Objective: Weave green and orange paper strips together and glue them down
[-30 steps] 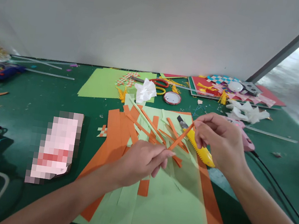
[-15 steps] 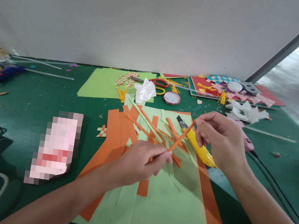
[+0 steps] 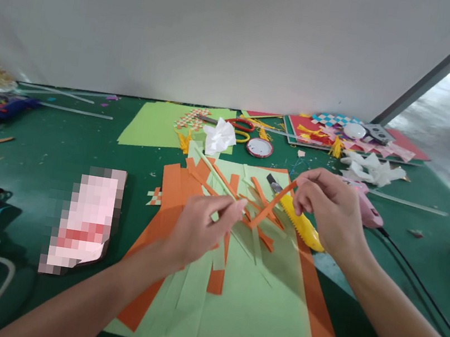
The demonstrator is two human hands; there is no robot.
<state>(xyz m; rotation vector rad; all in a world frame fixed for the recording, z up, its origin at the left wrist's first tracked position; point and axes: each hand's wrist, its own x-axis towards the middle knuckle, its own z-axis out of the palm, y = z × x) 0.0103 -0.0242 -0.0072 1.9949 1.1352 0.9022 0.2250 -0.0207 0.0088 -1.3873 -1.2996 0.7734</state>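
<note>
Two hands [image 3: 323,206] [image 3: 201,230]; one strip [image 3: 273,203] — held (right)

Looked like a paper-craft work area, classrm or workshop, couldn't tell which. Green tabletop [image 3: 63,144] had cut paper strips [image 3: 215,282], a yellow cutter [image 3: 302,223], scissors [image 3: 231,121], a pink glue gun [image 3: 370,210], a blue glue gun [image 3: 13,108] w/ clear stick [image 3: 77,111], yellow tassels [image 3: 184,141] & checkered woven pcs [image 3: 336,120]. Plain grey partition [image 3: 227,39] stood behind; grey shiny flr [image 3: 444,117] showed beyond, far R.

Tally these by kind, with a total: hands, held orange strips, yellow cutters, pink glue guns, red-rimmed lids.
Hands: 2 (left hand, right hand)
Held orange strip: 1
Yellow cutter: 1
Pink glue gun: 1
Red-rimmed lid: 1
Total: 6
</note>
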